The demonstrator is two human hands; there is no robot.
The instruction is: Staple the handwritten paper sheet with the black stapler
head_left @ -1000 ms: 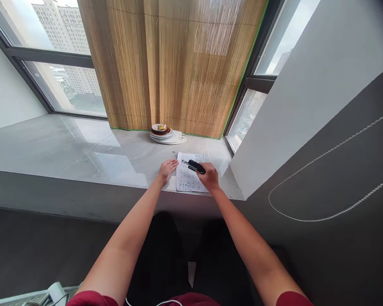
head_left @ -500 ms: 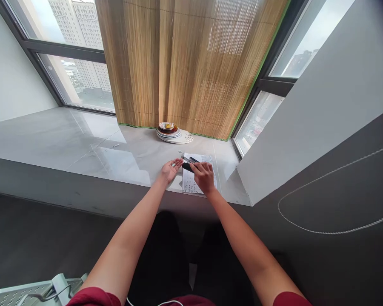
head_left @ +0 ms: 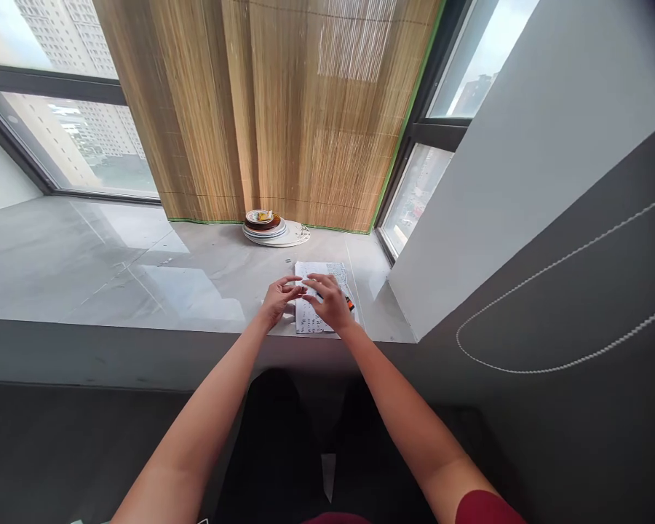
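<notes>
My left hand [head_left: 280,297] is over the left edge of a sheet of handwritten paper [head_left: 307,320], its fingertips drawn together. A small dark bit shows at them, too small to name. Facing it, my right hand [head_left: 331,302] hovers above the sheet with thumb and fingers apart, the tips close to those of my left hand. A dark object with an orange part [head_left: 351,303] sticks out behind my right hand on the paper; most of it is hidden.
On the grey stone sill [head_left: 196,291] a stack of plates [head_left: 265,227] stands at the back, by a bamboo blind [head_left: 284,116]. Small bits [head_left: 167,260] lie on the left. Windows flank the blind, and a beaded cord [head_left: 502,367] hangs at the right.
My right hand has let go of the opened black stapler-like tool and moved its fingers to my left hand. My left hand has turned from palm up to fingertips together. The view has shifted.
</notes>
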